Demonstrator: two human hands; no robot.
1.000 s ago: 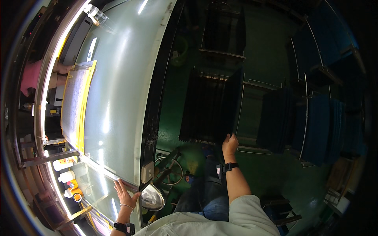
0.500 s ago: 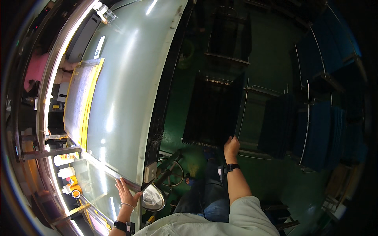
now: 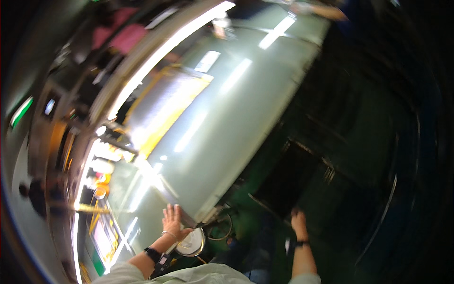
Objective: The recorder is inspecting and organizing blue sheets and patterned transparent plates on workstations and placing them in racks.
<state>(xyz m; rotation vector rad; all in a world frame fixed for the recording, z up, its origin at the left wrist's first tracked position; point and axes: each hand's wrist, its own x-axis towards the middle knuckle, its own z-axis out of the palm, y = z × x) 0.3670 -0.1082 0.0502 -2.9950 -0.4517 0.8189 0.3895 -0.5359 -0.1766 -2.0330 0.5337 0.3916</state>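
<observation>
My left hand [image 3: 173, 223] lies with fingers spread at the near corner of the long pale glass-topped table [image 3: 222, 156]. Its thumb points toward a round white disc-like thing [image 3: 191, 242] just below the corner. My right hand [image 3: 299, 223] is closed at the near right corner of a dark rack [image 3: 291, 177] that stands low beside the table. The picture is smeared by motion and dim there, so the exact part in its fingers is hard to make out.
A yellow-framed screen [image 3: 172, 111] lies on the table's far left side, under a bright tube light [image 3: 165, 59]. Bottles [image 3: 101, 165] stand near the left. A handwheel [image 3: 220, 226] sits below the table edge. Another person's arm [image 3: 326, 11] reaches over the far end.
My view has swung, so the table now slants to the right and another person's arm shows at its far end. My left hand stays at the corner; my right hand stays closed at the rack.
</observation>
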